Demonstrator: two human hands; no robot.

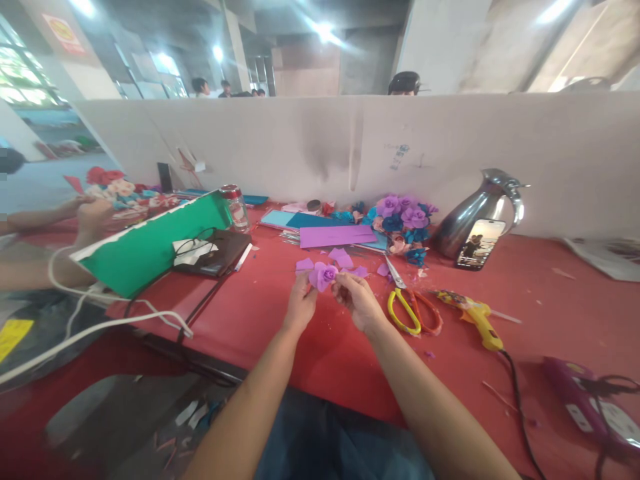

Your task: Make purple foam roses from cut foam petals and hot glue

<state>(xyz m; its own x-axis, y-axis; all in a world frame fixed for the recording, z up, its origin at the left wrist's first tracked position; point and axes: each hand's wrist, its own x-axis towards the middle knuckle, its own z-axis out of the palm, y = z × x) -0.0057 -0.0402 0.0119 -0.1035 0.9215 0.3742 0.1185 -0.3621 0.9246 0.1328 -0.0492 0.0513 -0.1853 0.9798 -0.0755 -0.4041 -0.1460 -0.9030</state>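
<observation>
A purple paper flower [323, 275] is held up between my two hands over the red table [260, 320]. My left hand [301, 301] grips it from the left, low on the flower. The fingertips of my right hand [356, 297] pinch at its right edge. Cut purple paper petals [341, 257] lie just behind the flower. Farther back is a stack of purple paper strips [337, 236] over blue sheets. Scissors [410, 307] with one yellow and one red handle rest right of my right hand, blades pointing away.
A yellow glue gun [475, 317] and a purple power strip [590, 400] lie on the right. Behind them, a phone [480, 245] leans on a metal jug [467, 210]. Finished flowers [405, 217] are heaped at the back. A green board [160, 247], glass jar [235, 208] and co-worker's hands [93, 213] are left.
</observation>
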